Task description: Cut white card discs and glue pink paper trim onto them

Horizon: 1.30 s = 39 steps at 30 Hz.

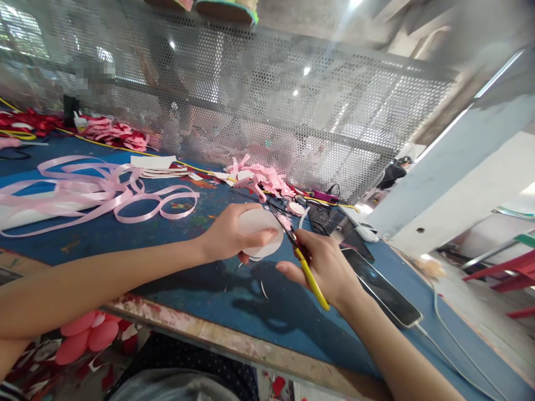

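My left hand (228, 231) pinches a round white disc (254, 223), thumb across its face, above the blue tabletop. My right hand (324, 262) is closed on scissors (308, 273) with yellow handles. Their dark blades point up and left, close by the disc's right edge; whether they touch it I cannot tell. Below the hands, a thin curved white offcut (264, 290) lies on the table. Beyond them is a pile of pink ribbon pieces (265, 177) with a pink glue gun (254, 188) in front of it.
Loose pink ribbon (104, 195) loops across the left, beside stacked white card (154, 164). At right lie a phone (384, 289) with a white cable and a white computer mouse (366, 231). A perforated metal screen (267, 94) stands behind the table. A person (395, 174) is far back right.
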Tool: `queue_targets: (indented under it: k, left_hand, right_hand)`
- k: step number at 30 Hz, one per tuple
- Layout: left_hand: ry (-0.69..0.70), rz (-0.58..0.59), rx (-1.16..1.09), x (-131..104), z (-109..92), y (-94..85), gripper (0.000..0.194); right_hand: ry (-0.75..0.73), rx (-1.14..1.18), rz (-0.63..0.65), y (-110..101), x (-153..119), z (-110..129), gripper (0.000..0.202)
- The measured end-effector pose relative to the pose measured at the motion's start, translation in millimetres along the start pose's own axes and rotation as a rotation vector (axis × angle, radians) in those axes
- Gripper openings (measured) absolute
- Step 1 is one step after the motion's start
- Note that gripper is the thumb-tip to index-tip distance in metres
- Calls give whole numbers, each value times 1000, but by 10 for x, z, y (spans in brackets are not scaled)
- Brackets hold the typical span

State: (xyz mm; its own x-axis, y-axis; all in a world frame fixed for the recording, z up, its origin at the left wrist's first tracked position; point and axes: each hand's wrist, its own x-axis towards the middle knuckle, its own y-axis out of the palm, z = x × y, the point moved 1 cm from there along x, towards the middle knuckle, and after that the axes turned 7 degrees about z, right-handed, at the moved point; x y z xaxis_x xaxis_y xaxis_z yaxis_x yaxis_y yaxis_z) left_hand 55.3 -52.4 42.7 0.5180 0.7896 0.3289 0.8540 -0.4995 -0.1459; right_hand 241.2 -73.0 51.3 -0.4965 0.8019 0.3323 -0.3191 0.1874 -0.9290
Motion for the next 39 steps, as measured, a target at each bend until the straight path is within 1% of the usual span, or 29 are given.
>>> queue_targets:
  k: [2, 5, 7, 9, 12, 16, 18, 21, 23, 25, 27, 28, 29, 31, 33, 36, 37, 39]
  left_hand:
    - [-3, 3, 21, 21, 0, -27, 21]
    - [1, 13, 36, 72, 35, -75, 22]
    - [-4, 10, 42, 107, 74, -101, 24]
    - [-23, 1, 51, 133, 111, -118, 26]
    - [-58, 5, 66, 148, 138, -128, 26]
    - [-92, 46, 108, 141, 129, -138, 24]
    - [-124, 83, 123, 133, 131, -137, 23]
    - [-159, 138, 119, 121, 152, -116, 27]
    - [-140, 132, 119, 119, 166, -101, 29]
    - [-70, 76, 142, 126, 175, -98, 29]
    - [3, 19, 156, 142, 186, -105, 28]
    - [19, 9, 146, 152, 195, -110, 29]
    - [15, 15, 123, 163, 207, -114, 32]
    - [-38, 66, 70, 179, 237, -114, 38]
    - [-78, 101, 76, 183, 264, -102, 42]
    - [-35, 59, 232, 166, 293, -59, 36]
    - [-17, 57, 281, 156, 301, -38, 35]
    - [-1, 85, 348, 136, 318, 2, 37]
  right_hand:
    - [45, -23, -19, -5, 9, -20, 56]
    - [158, -3, -61, 36, 34, -60, 59]
    - [222, 65, -55, 97, 55, -89, 59]
    - [254, 128, -29, 159, 72, -112, 59]
    - [241, 133, -14, 196, 79, -130, 58]
    - [188, 80, -24, 135, 70, -134, 59]
    - [181, 62, 1, 107, 68, -134, 59]
    - [198, 86, 76, 115, 68, -140, 55]
    - [193, 188, 142, 150, 71, -150, 49]
    - [180, 345, 190, 188, 79, -165, 42]
    - [189, 496, 191, 213, 93, -188, 39]
    - [210, 560, 175, 220, 101, -203, 38]
    - [239, 621, 156, 226, 109, -221, 37]
    - [289, 739, 129, 241, 120, -253, 36]
    - [280, 883, 149, 270, 123, -266, 37]
    - [155, 1136, 218, 325, 118, -233, 52]
    - [132, 1178, 229, 339, 115, -216, 53]
    - [166, 1159, 221, 362, 112, -202, 44]
